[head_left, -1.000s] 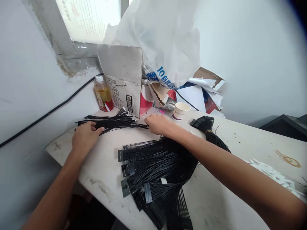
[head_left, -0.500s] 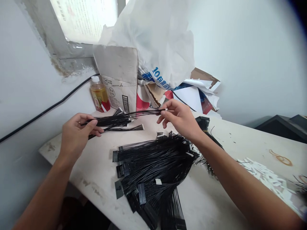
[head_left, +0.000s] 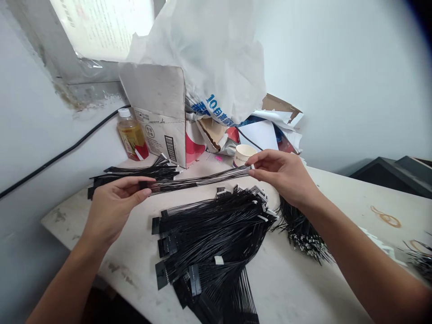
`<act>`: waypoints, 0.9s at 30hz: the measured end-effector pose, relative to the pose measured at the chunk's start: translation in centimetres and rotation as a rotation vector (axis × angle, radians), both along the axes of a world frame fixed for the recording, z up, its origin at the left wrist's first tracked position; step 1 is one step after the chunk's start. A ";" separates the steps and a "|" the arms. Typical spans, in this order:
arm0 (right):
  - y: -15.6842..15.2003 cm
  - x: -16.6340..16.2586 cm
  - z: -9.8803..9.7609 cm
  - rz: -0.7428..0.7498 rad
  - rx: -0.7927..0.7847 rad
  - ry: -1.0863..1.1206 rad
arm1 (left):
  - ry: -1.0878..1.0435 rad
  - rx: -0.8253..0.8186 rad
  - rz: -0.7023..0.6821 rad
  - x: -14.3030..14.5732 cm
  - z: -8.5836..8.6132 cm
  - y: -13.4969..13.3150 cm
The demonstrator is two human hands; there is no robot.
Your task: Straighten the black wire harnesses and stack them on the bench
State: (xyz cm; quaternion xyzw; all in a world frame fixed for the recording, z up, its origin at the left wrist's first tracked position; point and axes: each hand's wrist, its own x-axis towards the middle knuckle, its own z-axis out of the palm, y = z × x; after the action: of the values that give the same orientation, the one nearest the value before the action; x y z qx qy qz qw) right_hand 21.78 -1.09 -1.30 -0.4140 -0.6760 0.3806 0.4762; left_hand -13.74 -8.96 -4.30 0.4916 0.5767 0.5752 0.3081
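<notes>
Between my two hands a black ribbon-like wire harness is stretched out over the table. My left hand pinches its black connector end between thumb and fingers. The small white connector at the other end is pinched by my right hand. Just behind my left hand lies a small pile of similar harnesses. A much larger heap of black wire harnesses spreads below the stretched one, black connectors to the left and white ones to the right.
A drink bottle and a cardboard box under a white plastic bag stand at the back. Near my right hand is a paper cup. Bundled wires, white connectors and a rubber band lie on the right.
My left hand has come away from the small pile, towards me and right, holding one harness's black end. My right hand has moved right and slightly down with the white end, uncovering the cup.
</notes>
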 end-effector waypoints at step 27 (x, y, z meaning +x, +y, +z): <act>1.2 3.1 -0.1 0.125 -0.143 0.007 | -0.225 -0.169 -0.098 1.6 0.6 -0.2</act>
State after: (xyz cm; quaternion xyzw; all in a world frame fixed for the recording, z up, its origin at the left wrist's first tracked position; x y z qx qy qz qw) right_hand 24.86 0.13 -1.39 -0.4026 -0.6700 0.4584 0.4229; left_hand -12.12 -9.17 -3.66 0.4239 0.5604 0.5603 0.4386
